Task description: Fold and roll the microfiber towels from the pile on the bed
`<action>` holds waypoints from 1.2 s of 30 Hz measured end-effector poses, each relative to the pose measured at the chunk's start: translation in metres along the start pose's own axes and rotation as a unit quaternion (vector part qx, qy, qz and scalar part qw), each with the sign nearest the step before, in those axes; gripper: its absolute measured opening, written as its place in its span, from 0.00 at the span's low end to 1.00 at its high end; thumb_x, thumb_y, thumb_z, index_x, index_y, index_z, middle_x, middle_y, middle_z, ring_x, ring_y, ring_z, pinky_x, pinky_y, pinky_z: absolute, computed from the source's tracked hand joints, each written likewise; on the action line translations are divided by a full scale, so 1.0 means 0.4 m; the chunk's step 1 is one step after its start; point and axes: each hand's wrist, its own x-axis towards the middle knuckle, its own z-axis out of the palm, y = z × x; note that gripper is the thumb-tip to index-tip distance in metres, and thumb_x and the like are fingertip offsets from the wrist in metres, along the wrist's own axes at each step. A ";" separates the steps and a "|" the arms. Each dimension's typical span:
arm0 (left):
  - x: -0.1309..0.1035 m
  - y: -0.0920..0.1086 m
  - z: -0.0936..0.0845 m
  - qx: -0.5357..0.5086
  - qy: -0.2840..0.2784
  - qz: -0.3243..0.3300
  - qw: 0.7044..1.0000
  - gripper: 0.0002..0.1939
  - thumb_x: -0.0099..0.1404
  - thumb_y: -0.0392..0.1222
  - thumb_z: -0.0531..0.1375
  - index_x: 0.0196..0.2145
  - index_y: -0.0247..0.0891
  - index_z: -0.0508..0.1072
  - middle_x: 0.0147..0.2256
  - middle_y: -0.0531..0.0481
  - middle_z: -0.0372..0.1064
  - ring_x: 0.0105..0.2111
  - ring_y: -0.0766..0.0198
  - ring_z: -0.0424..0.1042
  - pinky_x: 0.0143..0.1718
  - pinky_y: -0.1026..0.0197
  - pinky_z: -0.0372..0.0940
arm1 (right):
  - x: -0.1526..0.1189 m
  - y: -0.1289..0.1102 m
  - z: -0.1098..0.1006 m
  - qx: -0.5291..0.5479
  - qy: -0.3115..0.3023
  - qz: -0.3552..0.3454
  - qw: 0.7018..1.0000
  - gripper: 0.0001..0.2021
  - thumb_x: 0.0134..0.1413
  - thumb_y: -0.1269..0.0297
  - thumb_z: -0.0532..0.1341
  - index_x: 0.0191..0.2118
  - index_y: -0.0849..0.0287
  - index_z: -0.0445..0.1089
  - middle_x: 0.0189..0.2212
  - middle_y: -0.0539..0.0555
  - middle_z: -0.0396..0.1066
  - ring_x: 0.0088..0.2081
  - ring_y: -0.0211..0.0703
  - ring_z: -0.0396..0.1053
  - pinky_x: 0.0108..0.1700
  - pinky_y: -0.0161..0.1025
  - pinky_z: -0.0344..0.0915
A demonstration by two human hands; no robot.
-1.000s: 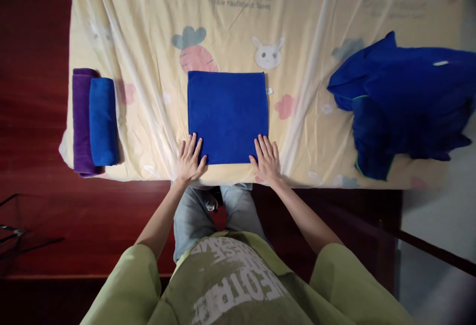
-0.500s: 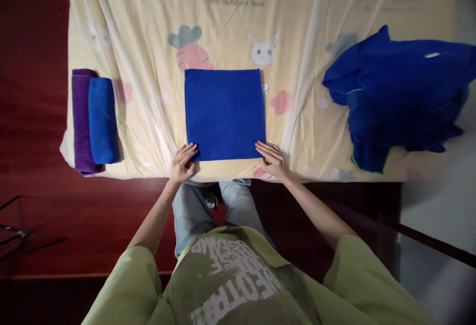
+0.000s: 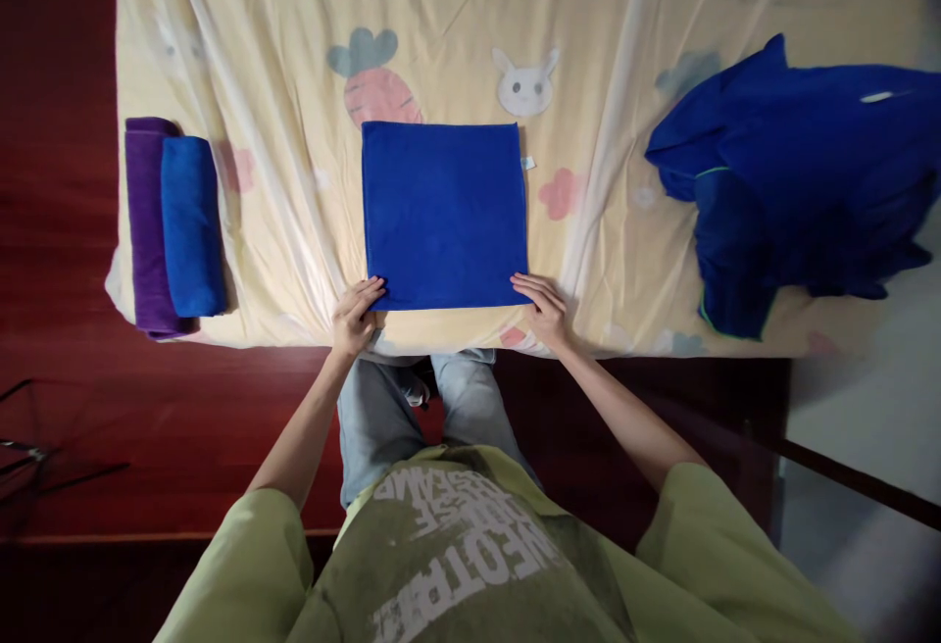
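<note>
A blue towel (image 3: 445,217) lies flat as a near-square in front of me, with a small white tag on its right edge. My left hand (image 3: 358,315) is at its near left corner, fingertips over the top and thumb mostly hidden. At the near right corner my right hand (image 3: 546,312) has its fingers on the cloth in the same way, its thumb out of sight. Both hands appear closed on the corners.
Two rolled towels, one purple (image 3: 147,231) and one blue (image 3: 192,226), lie side by side at the left. A loose heap of dark blue cloth (image 3: 816,173) is on the right. Beneath them spreads a creased cream sheet (image 3: 441,45) with rabbit and carrot prints.
The view has shifted slightly. My fingers have moved a little at the two near corners, and the left thumb, visible before, is now mostly hidden. The towel still lies flat.
</note>
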 end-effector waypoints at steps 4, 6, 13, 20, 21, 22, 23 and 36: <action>-0.007 0.010 -0.003 0.005 0.024 -0.039 0.999 0.21 0.71 0.42 0.49 0.53 0.42 0.78 0.53 0.42 0.77 0.58 0.52 0.73 0.62 0.43 0.67 | -0.009 0.016 0.009 -0.020 0.004 0.004 1.000 0.22 0.63 0.73 0.50 0.50 0.51 0.79 0.48 0.56 0.80 0.56 0.51 0.76 0.60 0.59 0.74; -0.015 0.006 0.002 0.016 0.036 -0.051 0.998 0.21 0.72 0.43 0.48 0.52 0.41 0.77 0.51 0.41 0.77 0.56 0.52 0.74 0.61 0.44 0.68 | -0.015 0.025 0.014 -0.030 0.017 0.001 0.999 0.21 0.64 0.72 0.50 0.49 0.52 0.79 0.46 0.58 0.80 0.53 0.52 0.77 0.58 0.58 0.75; -0.033 -0.026 0.029 0.007 0.124 -0.045 0.991 0.15 0.75 0.45 0.51 0.44 0.40 0.77 0.39 0.42 0.76 0.41 0.55 0.75 0.47 0.51 0.68 | -0.013 0.022 0.020 -0.006 0.092 -0.042 0.995 0.15 0.69 0.66 0.52 0.46 0.55 0.77 0.36 0.59 0.79 0.41 0.51 0.78 0.47 0.51 0.76; -0.036 -0.036 0.037 0.014 0.154 -0.035 0.987 0.14 0.76 0.46 0.52 0.43 0.40 0.75 0.33 0.45 0.73 0.33 0.59 0.73 0.38 0.57 0.67 | -0.006 0.017 0.021 0.010 0.120 -0.030 0.992 0.13 0.71 0.57 0.55 0.43 0.56 0.76 0.35 0.59 0.78 0.38 0.49 0.77 0.44 0.47 0.75; -0.036 -0.034 0.038 0.019 0.154 -0.042 0.987 0.14 0.76 0.47 0.52 0.42 0.40 0.75 0.33 0.45 0.73 0.33 0.59 0.73 0.38 0.57 0.66 | -0.007 0.016 0.022 0.001 0.122 -0.022 0.992 0.14 0.72 0.56 0.55 0.42 0.56 0.76 0.35 0.59 0.78 0.38 0.49 0.77 0.44 0.47 0.76; -0.035 -0.032 0.038 0.026 0.152 -0.051 0.987 0.14 0.76 0.48 0.52 0.42 0.40 0.75 0.33 0.45 0.73 0.32 0.59 0.73 0.37 0.57 0.66 | -0.007 0.015 0.023 -0.008 0.123 -0.013 0.992 0.15 0.72 0.56 0.55 0.42 0.56 0.76 0.34 0.59 0.78 0.38 0.49 0.77 0.44 0.47 0.76; -0.034 -0.030 0.038 0.032 0.149 -0.061 0.986 0.15 0.75 0.49 0.52 0.42 0.39 0.74 0.32 0.45 0.73 0.32 0.59 0.73 0.37 0.57 0.66 | -0.007 0.014 0.023 -0.015 0.124 -0.003 0.992 0.15 0.72 0.55 0.54 0.41 0.56 0.75 0.34 0.59 0.78 0.38 0.49 0.77 0.44 0.46 0.76; -0.025 0.001 0.037 0.054 0.148 -0.123 0.980 0.12 0.69 0.50 0.59 0.36 0.39 0.74 0.25 0.51 0.68 0.25 0.65 0.68 0.32 0.61 0.62 | 0.003 0.004 0.029 -0.012 0.124 0.084 0.989 0.17 0.68 0.50 0.59 0.35 0.58 0.74 0.22 0.50 0.68 0.23 0.38 0.65 0.31 0.37 0.67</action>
